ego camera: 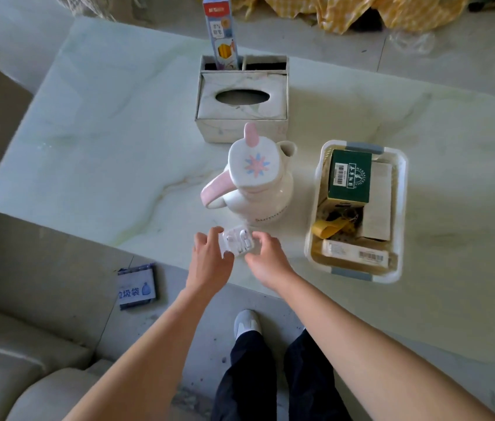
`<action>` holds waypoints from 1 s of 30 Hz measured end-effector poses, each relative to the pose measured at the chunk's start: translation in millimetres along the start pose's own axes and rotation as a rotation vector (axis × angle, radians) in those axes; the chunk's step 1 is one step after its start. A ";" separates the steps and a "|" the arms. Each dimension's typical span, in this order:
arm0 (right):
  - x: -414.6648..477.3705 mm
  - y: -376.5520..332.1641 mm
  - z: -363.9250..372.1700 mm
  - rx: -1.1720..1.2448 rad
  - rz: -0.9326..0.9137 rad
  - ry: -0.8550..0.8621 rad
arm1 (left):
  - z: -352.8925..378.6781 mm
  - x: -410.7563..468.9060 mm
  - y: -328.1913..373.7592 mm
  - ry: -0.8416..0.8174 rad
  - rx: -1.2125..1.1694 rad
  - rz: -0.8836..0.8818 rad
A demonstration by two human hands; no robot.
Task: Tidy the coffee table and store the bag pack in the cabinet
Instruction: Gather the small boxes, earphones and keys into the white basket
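Note:
A small clear plastic case with white earbuds (238,240) lies at the near edge of the pale marble coffee table (103,141). My left hand (210,258) grips its left side and my right hand (266,253) holds its right side. Just behind the case stands a white kettle with a pink handle (252,180). No bag pack is in view.
A white basket (401,214) holding a green box and other packets sits to the right. A tissue box organiser (241,101) with a tall carton stands at the back. A beige sofa (12,344) is on the left; a blue packet (137,287) lies on the floor.

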State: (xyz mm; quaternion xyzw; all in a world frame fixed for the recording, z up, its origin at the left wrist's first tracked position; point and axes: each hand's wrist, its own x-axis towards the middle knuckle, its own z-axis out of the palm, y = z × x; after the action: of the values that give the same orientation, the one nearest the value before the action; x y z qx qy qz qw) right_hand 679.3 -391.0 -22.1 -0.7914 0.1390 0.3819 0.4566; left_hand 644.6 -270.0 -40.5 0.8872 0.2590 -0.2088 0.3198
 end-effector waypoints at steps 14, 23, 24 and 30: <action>3.2 2.5 27.6 -0.052 0.095 0.049 | 3.8 1.4 0.7 -0.256 -0.790 -0.330; -44.1 -9.6 -59.7 0.124 -0.154 0.351 | 0.4 -24.5 82.7 -0.242 -0.902 0.040; -44.5 -6.1 -74.8 0.092 -0.168 0.396 | 5.1 -25.1 97.4 -0.265 -0.852 0.089; -29.2 19.5 -132.5 0.059 -0.026 0.532 | 38.4 -24.5 151.6 -0.316 -0.369 0.194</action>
State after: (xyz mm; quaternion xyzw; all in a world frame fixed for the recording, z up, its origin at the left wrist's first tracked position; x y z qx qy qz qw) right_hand 712.0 -515.2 25.9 -0.8521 0.2549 0.1502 0.4318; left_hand 707.6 -404.2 15.1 0.7909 0.1531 -0.2622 0.5313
